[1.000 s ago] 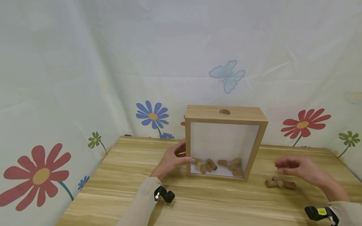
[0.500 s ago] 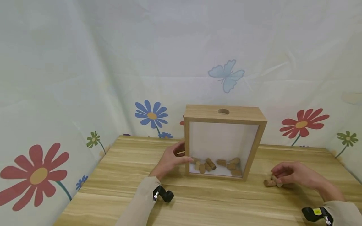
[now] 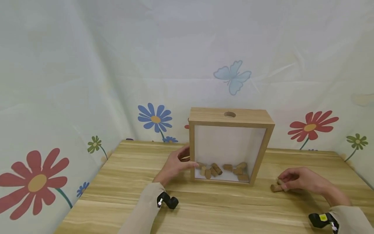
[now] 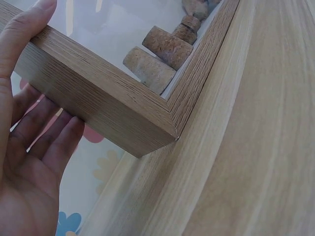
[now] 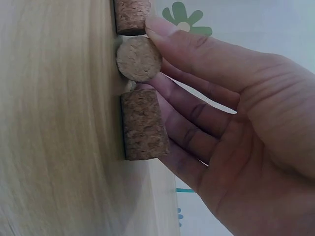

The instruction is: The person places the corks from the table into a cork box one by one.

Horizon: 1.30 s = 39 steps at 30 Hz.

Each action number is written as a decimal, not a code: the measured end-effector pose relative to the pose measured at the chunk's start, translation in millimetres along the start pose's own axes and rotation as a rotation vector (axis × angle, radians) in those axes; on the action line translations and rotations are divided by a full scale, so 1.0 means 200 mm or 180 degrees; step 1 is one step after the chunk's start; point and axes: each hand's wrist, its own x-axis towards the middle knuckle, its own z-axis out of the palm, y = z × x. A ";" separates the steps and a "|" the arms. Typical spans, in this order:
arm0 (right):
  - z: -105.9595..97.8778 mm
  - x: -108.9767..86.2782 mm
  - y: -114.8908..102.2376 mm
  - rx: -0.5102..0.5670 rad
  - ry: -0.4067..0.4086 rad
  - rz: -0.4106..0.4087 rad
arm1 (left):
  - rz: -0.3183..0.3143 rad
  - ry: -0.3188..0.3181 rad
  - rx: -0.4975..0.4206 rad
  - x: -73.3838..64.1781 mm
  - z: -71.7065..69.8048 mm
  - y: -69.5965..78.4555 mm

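Our left hand (image 3: 174,165) grips the upright glass-fronted wooden box (image 3: 230,146) mid-table (image 3: 122,182). Right hand (image 3: 302,179) pinches 1 brown cork (image 5: 139,59) near the right edge. No readable writing.

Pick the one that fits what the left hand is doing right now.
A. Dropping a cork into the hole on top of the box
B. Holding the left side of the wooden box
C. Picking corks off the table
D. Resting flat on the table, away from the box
B: the left hand grips the left side of the box, thumb on the front edge, fingers behind.
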 end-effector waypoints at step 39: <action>-0.03 0.02 -0.17 0.0053 0.1262 0.0045 | -0.0016 0.0033 -0.0042 0.00 0.01 0.01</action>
